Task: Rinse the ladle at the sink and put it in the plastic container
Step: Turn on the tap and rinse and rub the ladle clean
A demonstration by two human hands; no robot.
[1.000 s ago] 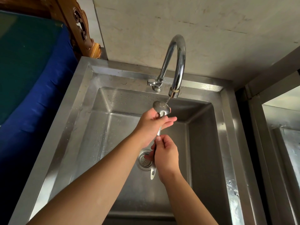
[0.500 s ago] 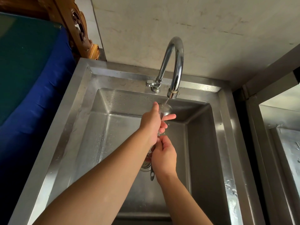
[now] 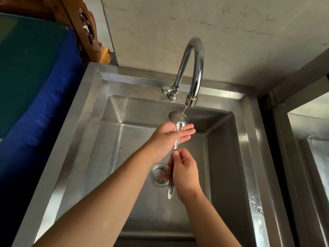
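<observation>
Now your left hand (image 3: 166,135) has slid back off the bowl of the ladle (image 3: 178,120), which half a second ago it covered, so the bowl shows bare under the thin stream from the tap (image 3: 193,68). That suggests the rubbing pass is ending and the water is carrying off what is left; the rinse looks nearly done, though how clean the bowl is cannot be judged from here. Your left fingers (image 3: 185,131) lie almost straight and loosely spread across the neck just below the bowl, touching it rather than gripping. Your right hand (image 3: 185,172) is curled closed around the handle lower down, thumb pressed along the shaft, carrying the weight above the drain (image 3: 158,174) of the sink (image 3: 85,122). No plastic container is in view, so you must look away from the basin to find it.
</observation>
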